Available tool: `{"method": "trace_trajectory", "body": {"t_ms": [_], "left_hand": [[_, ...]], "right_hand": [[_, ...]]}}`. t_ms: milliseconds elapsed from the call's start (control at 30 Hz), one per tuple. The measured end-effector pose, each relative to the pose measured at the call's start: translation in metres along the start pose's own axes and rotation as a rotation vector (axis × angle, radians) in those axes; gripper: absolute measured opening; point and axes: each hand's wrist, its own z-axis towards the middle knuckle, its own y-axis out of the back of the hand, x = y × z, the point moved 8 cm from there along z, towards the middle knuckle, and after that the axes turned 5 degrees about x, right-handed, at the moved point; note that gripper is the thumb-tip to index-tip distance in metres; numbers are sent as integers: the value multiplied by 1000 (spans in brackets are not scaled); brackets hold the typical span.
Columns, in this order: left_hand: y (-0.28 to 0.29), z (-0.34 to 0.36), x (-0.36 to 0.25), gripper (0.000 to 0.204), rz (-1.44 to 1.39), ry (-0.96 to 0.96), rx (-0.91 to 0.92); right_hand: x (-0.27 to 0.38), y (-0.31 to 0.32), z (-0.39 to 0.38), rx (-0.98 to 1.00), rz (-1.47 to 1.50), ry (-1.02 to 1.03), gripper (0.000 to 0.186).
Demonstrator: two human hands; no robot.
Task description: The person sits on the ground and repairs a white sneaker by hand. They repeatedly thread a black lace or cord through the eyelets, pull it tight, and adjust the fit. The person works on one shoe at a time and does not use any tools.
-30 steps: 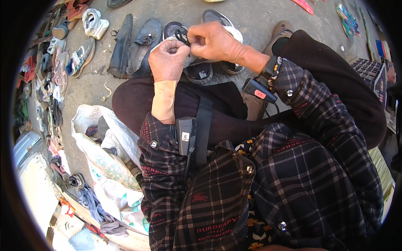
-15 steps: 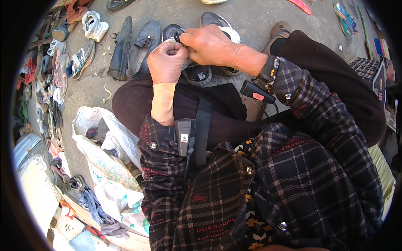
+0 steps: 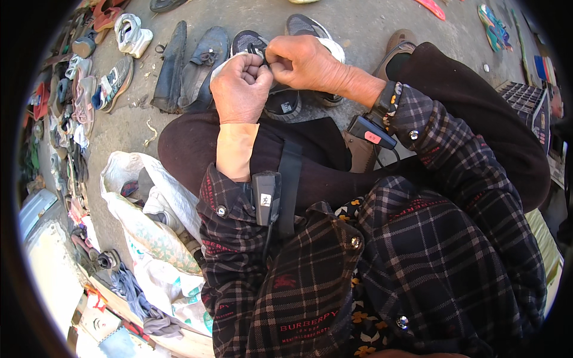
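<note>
Both my hands meet over a pair of dark grey sneakers with white sides. The left sneaker (image 3: pixel 249 40) is partly hidden behind my hands; its mate (image 3: pixel 305 26) lies just to the right, its middle covered by my right hand. My left hand (image 3: pixel 240 88) is closed, thumb against the curled fingers, on a black shoelace (image 3: pixel 258 50) of the left sneaker. Close beside it my right hand (image 3: pixel 304 61) also pinches the shoelace, thumb and forefinger together. How the lace runs between the fingers is mostly hidden.
Left of the sneakers lies a pair of worn black shoes (image 3: pixel 204 67). Several other shoes, among them a white sneaker (image 3: pixel 132 36) and a striped sneaker (image 3: pixel 113 85), line the left. A white sack (image 3: pixel 132 230) with shoes in it stands by my left leg. A keyboard-like box (image 3: pixel 524 101) is far right.
My hands have drawn slightly apart, and the right one has shifted a little to the right. The left hand has turned and come slightly nearer. Both stay at the shoelace.
</note>
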Motion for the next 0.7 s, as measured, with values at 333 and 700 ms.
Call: {"method": "trace_trajectory", "body": {"t_ms": [333,700], "left_hand": [[0,-2,4,6,200,23,38],[4,-2,16,7,45,156,11]], "right_hand": [[14,-11,-3,78,-218,200,13],[9,-2,2,14,-69,129,9]]}}
